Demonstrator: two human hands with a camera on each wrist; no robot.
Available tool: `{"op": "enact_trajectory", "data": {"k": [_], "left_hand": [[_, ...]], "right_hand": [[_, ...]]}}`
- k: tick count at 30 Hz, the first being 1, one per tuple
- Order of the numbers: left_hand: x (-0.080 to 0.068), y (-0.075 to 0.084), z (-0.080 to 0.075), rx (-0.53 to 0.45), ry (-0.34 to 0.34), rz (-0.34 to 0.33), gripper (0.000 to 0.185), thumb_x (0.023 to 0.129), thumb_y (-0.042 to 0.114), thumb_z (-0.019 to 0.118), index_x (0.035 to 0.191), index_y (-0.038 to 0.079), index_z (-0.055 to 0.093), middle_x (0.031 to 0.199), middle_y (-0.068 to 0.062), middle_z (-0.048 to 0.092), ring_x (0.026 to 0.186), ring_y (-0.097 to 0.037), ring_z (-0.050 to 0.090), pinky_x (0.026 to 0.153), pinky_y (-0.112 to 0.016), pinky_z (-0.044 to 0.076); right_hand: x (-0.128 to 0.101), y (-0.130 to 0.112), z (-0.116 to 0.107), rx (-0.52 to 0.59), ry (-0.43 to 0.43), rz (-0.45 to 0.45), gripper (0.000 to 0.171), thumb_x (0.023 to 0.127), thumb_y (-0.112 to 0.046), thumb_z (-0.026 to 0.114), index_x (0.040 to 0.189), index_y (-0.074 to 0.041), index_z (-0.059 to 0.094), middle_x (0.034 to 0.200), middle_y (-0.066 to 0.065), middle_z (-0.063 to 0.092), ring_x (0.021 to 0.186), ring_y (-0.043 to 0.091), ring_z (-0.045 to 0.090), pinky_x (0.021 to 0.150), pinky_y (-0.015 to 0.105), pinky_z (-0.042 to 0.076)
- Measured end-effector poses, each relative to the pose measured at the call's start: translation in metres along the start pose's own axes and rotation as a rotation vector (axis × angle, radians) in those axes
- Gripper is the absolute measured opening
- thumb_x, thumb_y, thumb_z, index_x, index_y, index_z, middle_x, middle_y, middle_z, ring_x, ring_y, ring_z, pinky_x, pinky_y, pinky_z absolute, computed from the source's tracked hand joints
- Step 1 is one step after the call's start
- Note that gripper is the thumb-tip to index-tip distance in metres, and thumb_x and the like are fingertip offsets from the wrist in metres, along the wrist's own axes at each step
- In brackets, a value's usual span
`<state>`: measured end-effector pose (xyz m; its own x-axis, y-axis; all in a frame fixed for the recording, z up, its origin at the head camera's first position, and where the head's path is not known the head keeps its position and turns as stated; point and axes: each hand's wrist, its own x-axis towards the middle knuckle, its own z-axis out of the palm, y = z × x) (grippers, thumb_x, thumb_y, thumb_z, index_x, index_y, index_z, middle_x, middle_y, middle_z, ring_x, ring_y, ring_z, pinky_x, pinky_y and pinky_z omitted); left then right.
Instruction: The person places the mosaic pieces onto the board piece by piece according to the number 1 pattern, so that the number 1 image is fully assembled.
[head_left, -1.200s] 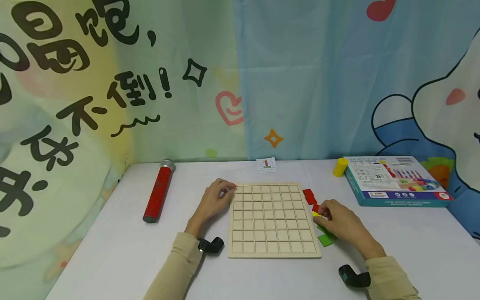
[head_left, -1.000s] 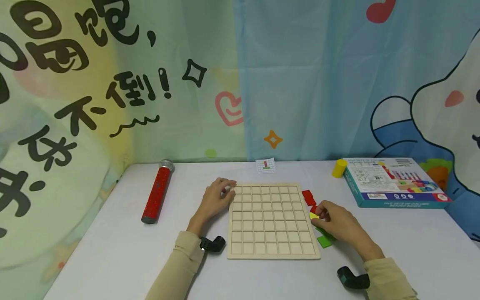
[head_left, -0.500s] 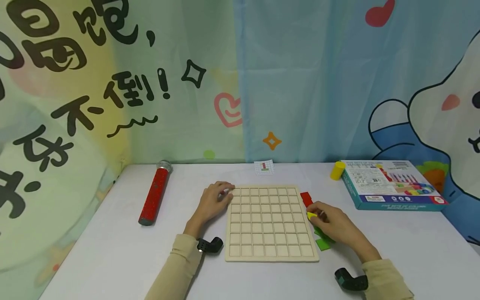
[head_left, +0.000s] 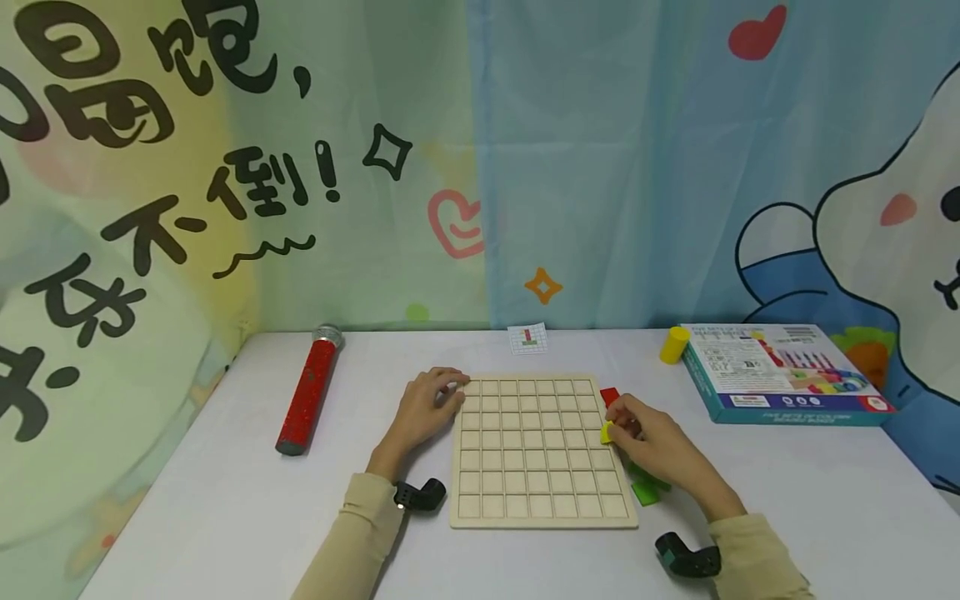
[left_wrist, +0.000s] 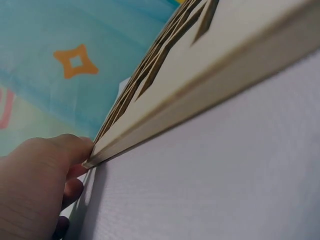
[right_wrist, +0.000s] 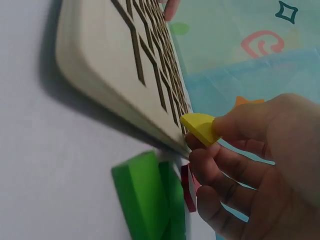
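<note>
The left hand (head_left: 423, 410) should keep pressing curled fingers on the far left corner of the wooden board (head_left: 542, 450) so it sits flat, while the right hand (head_left: 651, 446) pinches the small yellow piece (head_left: 606, 432) at the board's right edge and should lower it flat into a square.

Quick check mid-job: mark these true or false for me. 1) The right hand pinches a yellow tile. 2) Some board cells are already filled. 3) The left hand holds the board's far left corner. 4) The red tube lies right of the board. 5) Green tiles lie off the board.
1) True: the right hand pinches the small yellow tile.
2) False: every cell of the wooden grid board shows bare.
3) True: the left hand grips that corner.
4) False: the red glitter tube lies left of it.
5) True: the green tiles lie on the table beside its right edge.
</note>
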<state>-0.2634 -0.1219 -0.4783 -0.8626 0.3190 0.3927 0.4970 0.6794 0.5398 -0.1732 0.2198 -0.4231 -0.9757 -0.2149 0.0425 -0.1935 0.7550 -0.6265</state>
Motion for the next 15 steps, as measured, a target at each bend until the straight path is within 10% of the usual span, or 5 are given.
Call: {"op": "enact_trajectory", "data": {"k": [15], "left_hand": [[-0.001,0.001,0.0,-0.019,0.0,0.004,0.02,0.09,0.019,0.062,0.108,0.016,0.069,0.12,-0.004,0.064,0.091,-0.021,0.058,0.079,-0.039,0.038]], "right_hand": [[0.013,-0.01,0.008,0.091,0.043,-0.032,0.011,0.092,-0.015,0.06,0.101,-0.01,0.058,0.085,0.003,0.058,0.075,0.015,0.047,0.064,0.021,0.039]]}}
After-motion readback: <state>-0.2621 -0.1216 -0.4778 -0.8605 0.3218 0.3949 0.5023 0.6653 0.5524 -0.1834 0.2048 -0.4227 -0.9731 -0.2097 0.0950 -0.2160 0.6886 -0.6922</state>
